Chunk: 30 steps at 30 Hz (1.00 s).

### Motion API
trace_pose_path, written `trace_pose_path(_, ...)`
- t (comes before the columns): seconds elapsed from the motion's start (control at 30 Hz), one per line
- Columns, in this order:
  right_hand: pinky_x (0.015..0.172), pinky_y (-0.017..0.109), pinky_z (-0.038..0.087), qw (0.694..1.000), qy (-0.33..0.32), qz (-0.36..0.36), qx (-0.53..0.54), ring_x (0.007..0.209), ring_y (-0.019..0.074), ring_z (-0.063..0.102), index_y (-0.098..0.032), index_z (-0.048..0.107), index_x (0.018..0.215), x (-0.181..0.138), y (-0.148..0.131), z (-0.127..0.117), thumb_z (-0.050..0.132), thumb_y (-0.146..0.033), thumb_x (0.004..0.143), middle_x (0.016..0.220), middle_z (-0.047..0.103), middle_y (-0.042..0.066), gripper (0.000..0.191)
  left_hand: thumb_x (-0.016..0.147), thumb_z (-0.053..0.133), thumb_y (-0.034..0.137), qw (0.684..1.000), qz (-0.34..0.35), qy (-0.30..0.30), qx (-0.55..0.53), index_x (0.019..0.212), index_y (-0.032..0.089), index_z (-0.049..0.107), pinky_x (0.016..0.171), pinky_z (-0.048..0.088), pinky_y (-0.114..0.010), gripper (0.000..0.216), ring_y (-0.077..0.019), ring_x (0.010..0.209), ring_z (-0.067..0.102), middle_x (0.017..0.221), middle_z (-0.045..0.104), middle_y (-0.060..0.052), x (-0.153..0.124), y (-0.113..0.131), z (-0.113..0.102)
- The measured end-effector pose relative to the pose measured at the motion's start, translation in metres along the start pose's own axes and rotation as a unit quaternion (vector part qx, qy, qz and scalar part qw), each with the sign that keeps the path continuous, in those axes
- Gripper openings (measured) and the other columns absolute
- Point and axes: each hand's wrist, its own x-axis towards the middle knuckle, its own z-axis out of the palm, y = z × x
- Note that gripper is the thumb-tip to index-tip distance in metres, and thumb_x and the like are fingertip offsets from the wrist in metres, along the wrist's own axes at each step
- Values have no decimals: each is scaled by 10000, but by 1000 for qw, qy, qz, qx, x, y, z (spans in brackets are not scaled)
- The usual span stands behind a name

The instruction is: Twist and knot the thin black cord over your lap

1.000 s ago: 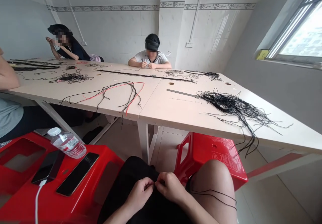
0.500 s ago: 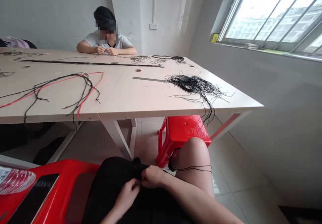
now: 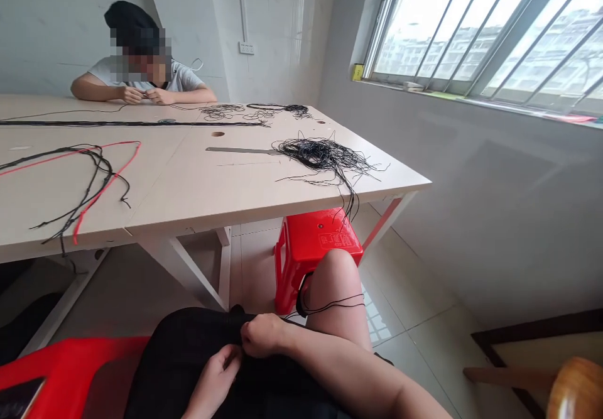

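My left hand (image 3: 217, 374) is closed in a pinch low over my black-clothed lap (image 3: 183, 356). Touching it or nearly so, my right hand (image 3: 264, 335) is curled shut, its back turned upward. A thin black cord (image 3: 336, 304) loops around my bare knee (image 3: 335, 281) and runs toward both hands, where the fingers work close together on it. The exact spot they grip is hidden by the fingers and lost against the dark cloth.
Across the pale table (image 3: 179, 199) a person (image 3: 146, 73) sits handling thin cord. A tangled black cord bundle (image 3: 320, 154) lies over a metal ruler (image 3: 240, 151); black and red cords (image 3: 101, 171) lie left. A red stool (image 3: 315, 243) stands beyond my knee.
The view has turned right, so table, stool and person appear farther left, and a wooden piece shows at lower right. Both hands stay closed together over my lap.
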Motion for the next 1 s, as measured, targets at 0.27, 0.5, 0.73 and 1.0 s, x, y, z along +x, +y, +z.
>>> trace_pose_path(0.27,690,358,548,1000,0,-26,-4,897,284,669,-151,658,988,-3,0,-5,454,-274,807,978,703,123,299,657,562,479,1000,3,19,8,681,186,612,560,422,-269,299,-176,581,503,597,565,6,-5,5,-5)
trace_pose_path(0.5,571,313,540,999,-16,-48,-14,776,264,688,-153,674,912,-3,-2,-9,484,-240,781,879,720,117,247,668,558,486,1000,6,18,13,660,188,618,607,448,-279,304,-189,626,543,620,599,-1,-7,1,-3)
trace_pose_path(0.73,638,298,499,994,92,-51,25,786,230,673,-152,636,937,-14,9,-22,411,-263,850,900,707,112,265,709,565,498,999,0,38,0,885,144,674,625,461,-289,410,-184,624,559,692,660,-33,-2,28,-12)
trace_pose_path(1.0,639,240,410,960,222,-44,168,720,157,608,-168,589,905,-36,27,-37,419,-250,875,818,663,57,191,747,565,439,998,-1,64,5,1018,134,650,642,485,-277,417,-158,655,607,798,691,-58,-8,85,-23)
